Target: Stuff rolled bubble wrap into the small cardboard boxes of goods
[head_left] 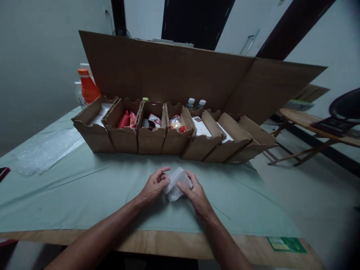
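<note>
A small bundle wrapped in clear bubble wrap (176, 183) rests on the pale green table cover (84, 187) just in front of me. My left hand (154, 186) grips its left side with curled fingers. My right hand (194, 191) closes over its right side. What is inside the wrap is hidden.
A row of several open cardboard bins (152, 135) stands behind my hands, holding red packets, white cards and small bottles. A tall cardboard sheet (174, 75) stands behind them. A sheet of bubble wrap (45, 150) lies at the left, near an orange bottle (87, 87). A wooden table (315, 125) stands at the right.
</note>
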Demonstrator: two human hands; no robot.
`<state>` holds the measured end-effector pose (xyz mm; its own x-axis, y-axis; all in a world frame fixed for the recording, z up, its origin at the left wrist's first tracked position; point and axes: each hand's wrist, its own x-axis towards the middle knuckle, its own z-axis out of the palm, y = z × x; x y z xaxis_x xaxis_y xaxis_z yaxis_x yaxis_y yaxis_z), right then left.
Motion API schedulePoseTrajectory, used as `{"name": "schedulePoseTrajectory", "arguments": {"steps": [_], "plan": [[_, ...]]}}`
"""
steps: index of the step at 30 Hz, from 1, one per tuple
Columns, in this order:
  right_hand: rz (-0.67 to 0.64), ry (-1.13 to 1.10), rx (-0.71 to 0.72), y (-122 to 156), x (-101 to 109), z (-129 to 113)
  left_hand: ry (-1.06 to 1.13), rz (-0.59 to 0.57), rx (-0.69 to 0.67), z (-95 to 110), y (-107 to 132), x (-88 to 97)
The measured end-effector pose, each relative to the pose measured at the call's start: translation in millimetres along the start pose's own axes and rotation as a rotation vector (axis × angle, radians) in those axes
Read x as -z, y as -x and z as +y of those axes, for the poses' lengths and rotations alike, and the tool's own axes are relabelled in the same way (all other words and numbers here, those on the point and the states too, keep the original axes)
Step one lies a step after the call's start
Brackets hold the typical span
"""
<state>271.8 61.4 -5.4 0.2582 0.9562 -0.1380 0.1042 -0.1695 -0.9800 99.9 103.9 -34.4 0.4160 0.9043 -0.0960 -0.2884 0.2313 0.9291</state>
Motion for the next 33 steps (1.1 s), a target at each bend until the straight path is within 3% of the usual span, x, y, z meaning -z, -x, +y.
{"name": "schedulePoseTrajectory", "arguments": {"steps": [4,7,10,13,16,19,23,26,28,30,33], "plan": [[-0.017,0.022,0.02,-5,2,-9,0.128,0.08,0.052,-4,-7,10.5],[-0.001,0.191,0.096,-8,17,-37,0.093,0.184,-0.043,7,-11,24.5],[-0.113,0.412,0.233,-7,22,-63,-0.126,0.186,-0.237,25,-9,35.7],[-0.265,0.534,0.316,3,9,-80,-0.405,0.064,-0.407,39,-2,36.9],[-0.313,0.56,0.391,15,-2,-94,-0.509,-0.137,-0.283,41,1,33.6],[-0.18,0.504,0.428,20,8,-106,-0.475,-0.257,-0.095,38,0,36.5],[0.04,0.466,0.368,9,40,-91,-0.437,-0.287,-0.01,44,-1,52.9],[0.05,0.502,0.305,-7,60,-66,-0.462,-0.268,0.086,48,-1,63.3],[0.062,0.523,0.294,-18,73,-61,-0.506,-0.233,0.112,45,-2,66.0],[0.125,0.539,0.326,-33,91,-76,-0.568,-0.19,0.13,39,-5,66.5],[0.271,0.712,0.46,-72,124,-129,-0.694,-0.175,0.155,34,-7,66.3]]}}
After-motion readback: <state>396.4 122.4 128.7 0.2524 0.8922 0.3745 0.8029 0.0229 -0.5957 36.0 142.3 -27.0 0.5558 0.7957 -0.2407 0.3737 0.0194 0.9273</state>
